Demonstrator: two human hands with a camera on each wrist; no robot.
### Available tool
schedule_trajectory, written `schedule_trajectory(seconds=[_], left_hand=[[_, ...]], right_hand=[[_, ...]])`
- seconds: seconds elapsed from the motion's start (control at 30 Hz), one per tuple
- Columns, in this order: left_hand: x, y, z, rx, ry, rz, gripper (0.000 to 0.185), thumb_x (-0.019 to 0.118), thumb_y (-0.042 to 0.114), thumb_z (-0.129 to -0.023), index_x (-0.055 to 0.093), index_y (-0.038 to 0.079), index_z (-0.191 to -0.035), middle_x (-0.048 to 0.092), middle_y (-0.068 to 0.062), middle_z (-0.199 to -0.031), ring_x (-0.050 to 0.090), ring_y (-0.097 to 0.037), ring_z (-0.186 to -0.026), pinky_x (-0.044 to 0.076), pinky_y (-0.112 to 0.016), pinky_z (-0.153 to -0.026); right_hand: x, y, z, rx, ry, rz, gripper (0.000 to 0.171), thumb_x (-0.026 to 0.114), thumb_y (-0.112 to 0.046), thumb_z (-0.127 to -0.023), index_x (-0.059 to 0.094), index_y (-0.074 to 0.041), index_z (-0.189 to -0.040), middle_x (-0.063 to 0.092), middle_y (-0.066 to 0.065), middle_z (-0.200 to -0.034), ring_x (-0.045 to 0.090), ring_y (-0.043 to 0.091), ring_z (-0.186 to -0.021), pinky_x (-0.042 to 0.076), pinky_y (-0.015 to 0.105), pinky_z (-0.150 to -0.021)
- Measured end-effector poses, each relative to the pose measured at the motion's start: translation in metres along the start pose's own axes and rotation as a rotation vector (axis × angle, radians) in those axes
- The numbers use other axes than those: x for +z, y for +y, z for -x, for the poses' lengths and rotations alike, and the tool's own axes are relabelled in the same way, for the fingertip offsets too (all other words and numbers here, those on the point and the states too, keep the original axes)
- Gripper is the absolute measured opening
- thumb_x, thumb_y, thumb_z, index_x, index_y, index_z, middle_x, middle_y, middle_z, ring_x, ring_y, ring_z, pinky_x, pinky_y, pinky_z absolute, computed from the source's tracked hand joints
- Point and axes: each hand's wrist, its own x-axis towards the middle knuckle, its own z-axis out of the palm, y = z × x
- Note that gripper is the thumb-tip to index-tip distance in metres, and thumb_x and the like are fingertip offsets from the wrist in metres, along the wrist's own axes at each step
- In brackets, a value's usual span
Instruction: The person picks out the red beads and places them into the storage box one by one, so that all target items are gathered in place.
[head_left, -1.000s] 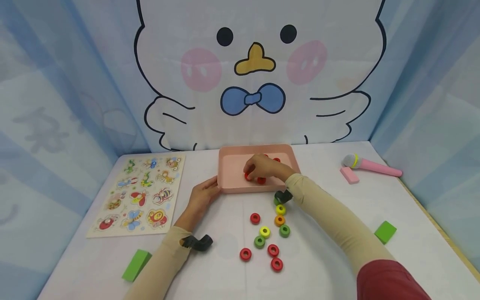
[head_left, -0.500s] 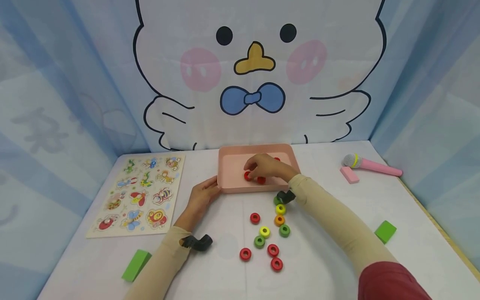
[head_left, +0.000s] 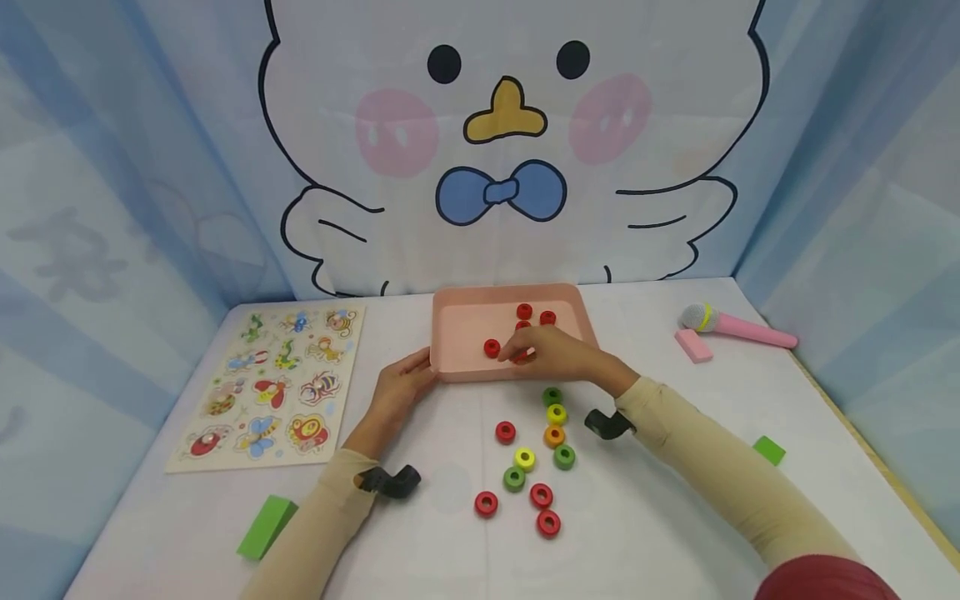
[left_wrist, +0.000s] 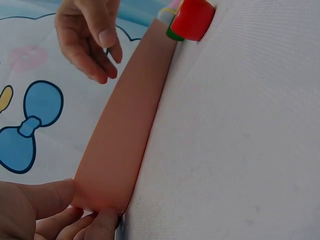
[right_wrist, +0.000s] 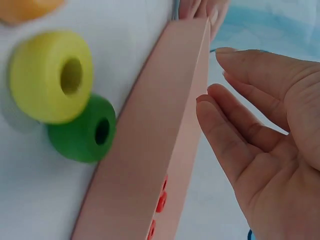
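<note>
The pink tray (head_left: 457,321) sits at the centre of the head view, at the far side of the bench (head_left: 675,500), with red rings (head_left: 492,348) lying inside it. Its near left corner is pinched by the left hand (head_left: 401,392), thumb on the rim. The right hand (head_left: 558,354) is held over the tray's near wall, palm down, its grip spread and empty in the right wrist view. The tray is best kept steady while each ring is set flat on its floor. More loose rings (head_left: 525,458) lie lower centre, just below the tray.
</note>
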Motion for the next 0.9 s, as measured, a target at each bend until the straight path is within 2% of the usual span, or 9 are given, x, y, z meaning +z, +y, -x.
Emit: schedule_trajectory(seconds=[0.1, 0.27, 0.37, 0.53, 0.9], left_hand=[[0.000, 0.000, 0.000, -0.005, 0.000, -0.008, 0.048, 0.059, 0.002, -0.097, 0.048, 0.003, -0.144, 0.049, -0.011, -0.145, 0.049, -0.022, -0.130, 0.044, -0.031, -0.105], [0.000, 0.001, 0.001, -0.010, 0.003, 0.005, 0.049, 0.059, 0.001, -0.096, 0.048, 0.002, -0.144, 0.049, -0.012, -0.145, 0.049, -0.023, -0.131, 0.043, -0.032, -0.106], [0.000, 0.003, 0.002, -0.014, 0.002, 0.009, 0.049, 0.059, 0.002, -0.096, 0.048, 0.003, -0.144, 0.049, -0.012, -0.146, 0.049, -0.023, -0.131, 0.043, -0.033, -0.106], [0.002, 0.005, 0.004, -0.014, 0.002, 0.007, 0.049, 0.059, 0.001, -0.096, 0.047, 0.002, -0.145, 0.049, -0.012, -0.146, 0.049, -0.022, -0.131, 0.043, -0.031, -0.106], [0.002, 0.005, 0.005, 0.002, -0.008, 0.019, 0.049, 0.058, 0.000, -0.096, 0.046, 0.000, -0.144, 0.048, -0.014, -0.145, 0.048, -0.023, -0.131, 0.042, -0.032, -0.106]], right_hand=[[0.008, -0.007, 0.009, -0.020, -0.040, -0.026, 0.027, 0.074, -0.014, -0.089, 0.071, -0.008, -0.115, 0.067, 0.003, -0.111, 0.062, 0.017, -0.102, 0.055, 0.028, -0.090], [0.024, -0.014, 0.019, -0.034, -0.179, -0.081, 0.028, 0.074, -0.014, -0.089, 0.071, -0.008, -0.116, 0.067, 0.002, -0.112, 0.063, 0.018, -0.105, 0.055, 0.027, -0.090], [0.031, -0.015, 0.022, -0.035, -0.229, -0.077, 0.027, 0.075, -0.015, -0.088, 0.071, -0.011, -0.115, 0.067, -0.001, -0.111, 0.063, 0.016, -0.105, 0.055, 0.025, -0.089], [0.038, -0.014, 0.023, -0.060, -0.232, -0.042, 0.027, 0.078, -0.014, -0.085, 0.073, -0.013, -0.112, 0.066, -0.007, -0.105, 0.064, 0.009, -0.100, 0.054, 0.020, -0.086], [0.044, -0.011, 0.024, -0.108, -0.266, -0.096, 0.021, 0.077, -0.010, -0.086, 0.073, -0.013, -0.106, 0.063, -0.008, -0.099, 0.062, 0.007, -0.095, 0.053, 0.019, -0.085]])
